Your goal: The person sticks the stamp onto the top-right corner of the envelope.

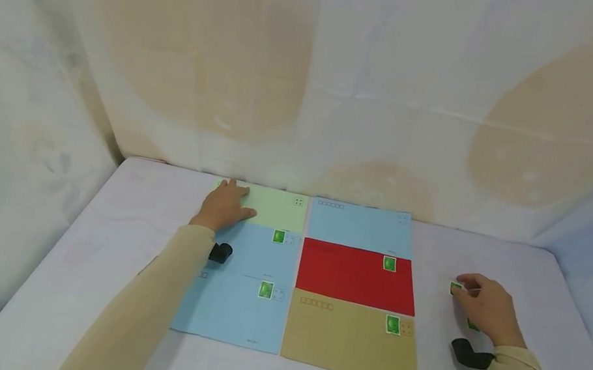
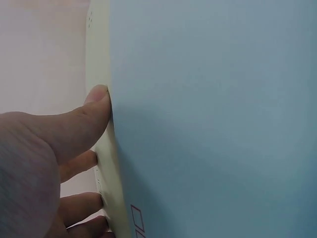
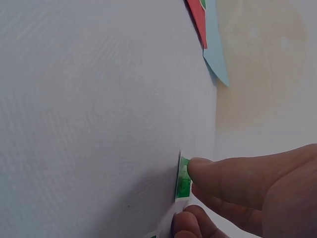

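Observation:
At the far left, my left hand point(image 1: 223, 205) rests with fingers spread on the pale green envelope point(image 1: 275, 209). In the left wrist view its thumb point(image 2: 94, 109) lies along the border with the blue envelope point(image 2: 213, 109). Off to the right, my right hand point(image 1: 489, 306) pinches a green stamp point(image 3: 184, 178) between thumb and fingers, low over the white tabletop. Another stamp point(image 1: 473, 324) lies beneath that hand, mostly covered by it.
Envelopes form two columns. Stamps sit on the two left blue envelopes point(image 1: 229, 312), the red envelope point(image 1: 352, 275) and the tan envelope point(image 1: 346, 342). The back-right blue envelope point(image 1: 360, 226) bears only printed boxes. Behind the white table point(image 1: 93, 255) hangs a patterned curtain point(image 1: 384, 94).

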Demonstrator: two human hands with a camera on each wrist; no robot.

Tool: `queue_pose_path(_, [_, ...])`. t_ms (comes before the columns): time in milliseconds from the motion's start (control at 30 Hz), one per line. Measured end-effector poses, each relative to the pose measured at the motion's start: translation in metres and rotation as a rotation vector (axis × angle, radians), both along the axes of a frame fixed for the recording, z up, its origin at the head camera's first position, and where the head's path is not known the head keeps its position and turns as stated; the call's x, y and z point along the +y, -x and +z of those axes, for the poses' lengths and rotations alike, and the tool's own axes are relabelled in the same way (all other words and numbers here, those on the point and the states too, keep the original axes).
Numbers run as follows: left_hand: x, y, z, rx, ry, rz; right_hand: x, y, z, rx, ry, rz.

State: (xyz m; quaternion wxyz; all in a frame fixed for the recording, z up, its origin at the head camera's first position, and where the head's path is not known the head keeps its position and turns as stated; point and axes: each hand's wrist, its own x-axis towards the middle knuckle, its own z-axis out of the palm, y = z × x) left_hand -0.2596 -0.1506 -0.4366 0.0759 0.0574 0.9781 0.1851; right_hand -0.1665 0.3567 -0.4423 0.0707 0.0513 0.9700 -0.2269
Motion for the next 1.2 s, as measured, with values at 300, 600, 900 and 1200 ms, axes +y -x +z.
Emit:
queue_pose_path(300, [0.0008,0.0006,-0.0010,0.005,-0.014,0.023,0.0022,0.0023,0.0027,-0.005,0.011,-0.006])
queue_pose_path(600, [0.0018,-0.0006,-0.0020,0.004,-0.034,0.043,0.0012,-0.0015,0.0012,0.022,0.051,-0.021])
queue_pose_path(900, [0.0032,-0.0007,-0.0007,-0.001,-0.033,0.050,-0.0010,0.0008,-0.0016,0.069,0.025,-0.022])
queue_pose_path(1200, [0.0038,-0.0016,-0.0020,0.004,-0.039,0.055,-0.0024,0.0015,0.0048,0.072,0.027,0.000])
